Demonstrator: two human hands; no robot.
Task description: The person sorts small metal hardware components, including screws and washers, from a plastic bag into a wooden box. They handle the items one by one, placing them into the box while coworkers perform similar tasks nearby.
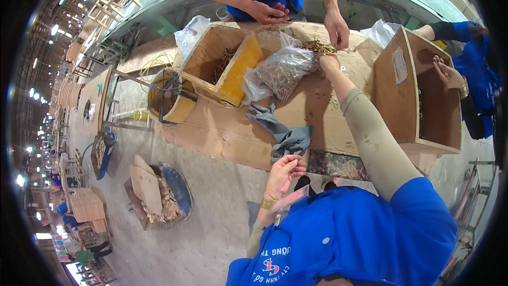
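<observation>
My right arm stretches across the cardboard-covered table, and my right hand (pixel 329 64) is at a pile of brass-coloured screws (pixel 319 47). Its fingers are mostly hidden at the pile. My left hand (pixel 285 173) is held low at the near table edge, thumb and fingers drawn together; whatever they may hold cannot be made out. Just beyond it lie crumpled grey gloves (pixel 292 140). A clear plastic bag (pixel 286 71) full of small metal hardware lies left of the pile. Several small rings (pixel 334 103) are scattered on the cardboard near my right forearm.
A yellow-sided wooden box (pixel 241 71) with screws stands left; a tall wooden box (pixel 394 90) stands right. Across the table, a co-worker's hand (pixel 337 29) is at the pile. Another person's hand (pixel 450 74) is by the right box. A scrap-filled bin (pixel 182 185) sits on the floor.
</observation>
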